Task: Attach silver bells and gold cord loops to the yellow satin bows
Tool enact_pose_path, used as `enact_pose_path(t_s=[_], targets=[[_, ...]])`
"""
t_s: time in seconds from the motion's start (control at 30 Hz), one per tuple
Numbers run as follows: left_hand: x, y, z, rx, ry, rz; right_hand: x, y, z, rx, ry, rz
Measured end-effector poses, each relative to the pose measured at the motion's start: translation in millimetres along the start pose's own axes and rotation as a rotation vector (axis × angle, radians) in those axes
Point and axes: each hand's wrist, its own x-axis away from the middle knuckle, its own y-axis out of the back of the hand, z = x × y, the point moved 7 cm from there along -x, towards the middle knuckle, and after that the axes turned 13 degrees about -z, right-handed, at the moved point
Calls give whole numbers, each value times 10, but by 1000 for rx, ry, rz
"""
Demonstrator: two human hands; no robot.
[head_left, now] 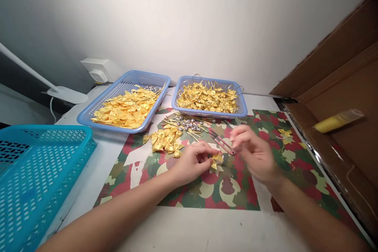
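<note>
Golden-yellow, the small bow (217, 160) sits at the fingertips (209, 162) of your left hand (193, 161), pinched by its left edge, with its loops and tails projecting rightward beyond your thumb and forefinger. You have it low over the patterned mat (206, 201); whether it touches the surface, you can't tell from this angle. Your right hand (253, 154) is raised to the right of the bow, apart from it, fingers curled inward and blurred; whether they grip anything cannot be told. Pink-handled snips (223, 144) lie just beyond the bow, between your hands. Left of your left hand, you have a loose pile of finished-looking bows (167, 139), and silver bells (191, 125) lie among gold ties (193, 137) farther out, in front of the right-hand blue basket (206, 114).
</note>
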Motion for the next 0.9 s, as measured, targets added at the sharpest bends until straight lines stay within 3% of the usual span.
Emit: enact_pose_path(t_s=[0.13,0.23,0.37,0.5,0.63,0.77,0.9], targets=[[32,-65,-79,-317,-139,25,-147,348,268,-149,32,-170],[32,-110,-98,-467,-193,41,-179,432,338,-169,17,-155],[45,-125,-118,-573,-206,70,-181,389,335,-157,1,-103],[44,-45,-271,-739,-273,96,-180,284,297,-102,-53,-57],[-152,197,-404,-1019,-347,-49,-169,169,202,-61,-154,19],[-365,270,-326,-1182,-420,-63,-136,48,40,-76,-304,153],[-419,261,-212,-1170,-434,-47,-144,37,-54,-110,-359,152]])
